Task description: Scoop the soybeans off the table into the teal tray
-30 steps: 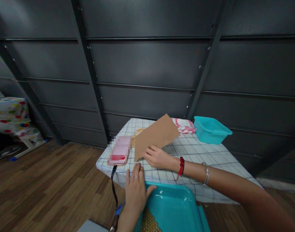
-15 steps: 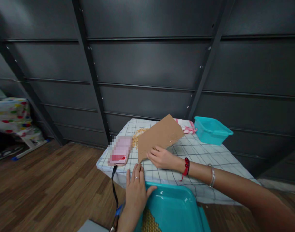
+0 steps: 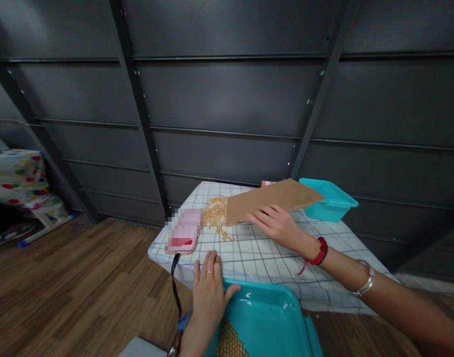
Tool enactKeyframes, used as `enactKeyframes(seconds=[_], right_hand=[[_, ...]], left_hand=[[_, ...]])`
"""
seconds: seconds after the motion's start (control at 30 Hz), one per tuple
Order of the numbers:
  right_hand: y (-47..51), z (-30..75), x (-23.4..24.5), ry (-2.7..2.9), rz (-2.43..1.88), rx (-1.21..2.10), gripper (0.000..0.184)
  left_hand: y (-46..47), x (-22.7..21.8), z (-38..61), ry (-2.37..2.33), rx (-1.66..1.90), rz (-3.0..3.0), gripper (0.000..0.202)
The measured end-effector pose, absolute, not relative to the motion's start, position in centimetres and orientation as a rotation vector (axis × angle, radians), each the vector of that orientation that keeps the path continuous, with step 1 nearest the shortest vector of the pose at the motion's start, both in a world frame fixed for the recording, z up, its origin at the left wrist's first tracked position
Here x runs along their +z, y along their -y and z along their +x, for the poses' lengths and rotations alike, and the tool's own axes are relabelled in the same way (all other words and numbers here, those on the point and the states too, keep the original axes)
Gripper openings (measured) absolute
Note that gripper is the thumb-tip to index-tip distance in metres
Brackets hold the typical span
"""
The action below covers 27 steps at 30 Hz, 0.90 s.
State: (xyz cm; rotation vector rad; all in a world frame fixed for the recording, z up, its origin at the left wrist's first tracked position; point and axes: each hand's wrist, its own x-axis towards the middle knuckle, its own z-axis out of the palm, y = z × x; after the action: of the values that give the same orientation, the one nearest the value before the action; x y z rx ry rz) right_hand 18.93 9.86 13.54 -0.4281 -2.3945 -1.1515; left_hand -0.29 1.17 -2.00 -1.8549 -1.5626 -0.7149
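Above the middle of the table, my right hand (image 3: pixel 277 227) is closed on the near edge of a tilted piece of cardboard (image 3: pixel 271 199). To the left of the cardboard, loose yellow beans (image 3: pixel 215 214) lie spread on the checked tablecloth (image 3: pixel 227 260). My left hand (image 3: pixel 209 292) has its fingers stretched out by the table's front edge. Its thumb is apart from them, at the left corner of a teal tub (image 3: pixel 264 317) below the table edge. More beans (image 3: pixel 230 343) lie inside that tub.
A pink phone-like item (image 3: pixel 189 230), partly pixelated, lies at the left of the table. A smaller teal basket (image 3: pixel 329 210) stands at the back right. Behind the cardboard, a pink-and-white cloth (image 3: pixel 267 183) mostly hides. A dark panelled wall (image 3: pixel 223 99) rises behind the table.
My right hand has moved right and slightly away with the cardboard, which now tilts flatter. More beans show on the cloth, while the pink-and-white cloth is more covered. My left hand stays put.
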Motion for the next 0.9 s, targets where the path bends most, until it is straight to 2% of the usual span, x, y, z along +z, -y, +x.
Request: enactKeyframes(seconds=[0.37, 0.9], right_hand=[[-9.3, 17.1, 14.0, 2.479, -0.554, -0.631, 0.024], [-9.5, 17.3, 13.3, 2.532, -0.553, -0.471, 0.032]], left_hand=[[-1.2, -1.9, -0.3, 1.563, -0.743, -1.875, 0.077], [-1.1, -1.8, -0.2, 1.596, -0.742, -1.885, 0.074]])
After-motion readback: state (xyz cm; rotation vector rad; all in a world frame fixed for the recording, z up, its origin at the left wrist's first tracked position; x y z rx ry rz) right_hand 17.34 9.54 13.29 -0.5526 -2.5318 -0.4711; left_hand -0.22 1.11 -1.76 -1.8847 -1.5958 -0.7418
